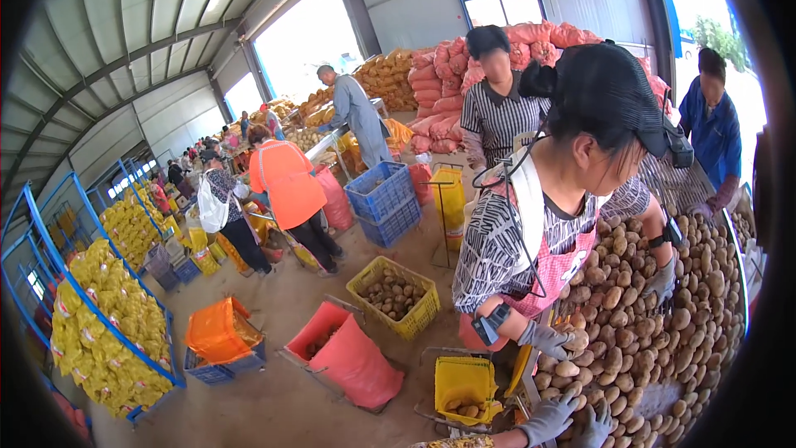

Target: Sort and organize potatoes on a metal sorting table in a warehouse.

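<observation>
Potatoes (615,358) cover a sorting table in a thick layer at the right. At the lower edge my left hand (549,420), in a grey glove, reaches over the table's near side. Its fingers stretch out toward the potatoes, and no potato shows in its grasp. Close to its right is my right hand (595,428), also gloved in grey and partly cut off by the lower edge. Its fingers point up among the potatoes and look apart. Across from me, a co-worker in a black cap and pink apron has both gloved hands on the same potatoes.
Left of the table hangs a yellow bag (461,382) with some potatoes inside. A pink sack (352,361) stands in a frame, near a yellow crate (396,294) of potatoes. Blue crates (383,199) are stacked farther back. Other people work around the hall.
</observation>
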Available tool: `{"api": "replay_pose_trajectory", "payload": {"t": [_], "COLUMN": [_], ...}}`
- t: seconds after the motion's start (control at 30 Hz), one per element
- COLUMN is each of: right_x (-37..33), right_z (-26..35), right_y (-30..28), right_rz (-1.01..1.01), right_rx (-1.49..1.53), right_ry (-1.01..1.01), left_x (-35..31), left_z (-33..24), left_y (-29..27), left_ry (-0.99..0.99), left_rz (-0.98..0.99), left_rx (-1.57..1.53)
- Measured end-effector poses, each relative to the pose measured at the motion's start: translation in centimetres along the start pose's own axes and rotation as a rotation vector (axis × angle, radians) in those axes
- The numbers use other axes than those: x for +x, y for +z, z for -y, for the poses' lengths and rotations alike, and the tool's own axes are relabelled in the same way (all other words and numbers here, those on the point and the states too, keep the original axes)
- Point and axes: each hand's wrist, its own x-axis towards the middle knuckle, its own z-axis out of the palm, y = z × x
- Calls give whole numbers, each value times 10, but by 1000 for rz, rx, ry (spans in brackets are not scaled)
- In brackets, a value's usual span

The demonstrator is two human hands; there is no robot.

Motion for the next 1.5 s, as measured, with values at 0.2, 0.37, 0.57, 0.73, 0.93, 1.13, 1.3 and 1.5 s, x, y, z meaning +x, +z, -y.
{"api": "replay_pose_trajectory", "payload": {"t": [0.2,0.37,0.57,0.73,0.93,1.13,1.3,1.5], "right_x": [-31,-113,-203,-206,-240,-276,-265,-263], "right_z": [-38,-88,-127,-134,-109,-139,-127,-118], "right_y": [-73,-31,-51,-90,-186,-194,-198,-175], "right_rz": [-54,-219,57,16,-232,-356,-340,-377], "right_rx": [284,279,-185,165,348,127,421,610], "right_ry": [148,343,159,263,308,354,510,826], "left_x": [2,-28,-52,-57,-60,-64,-70,-56], "left_z": [-91,-120,-129,-162,-171,-168,-170,-190], "left_y": [-33,62,110,45,51,60,71,27], "left_ry": [291,318,277,33,28,28,43,46], "left_rz": [-104,-44,35,321,243,158,157,267], "left_rx": [-22,-567,275,322,403,407,384,115]}}
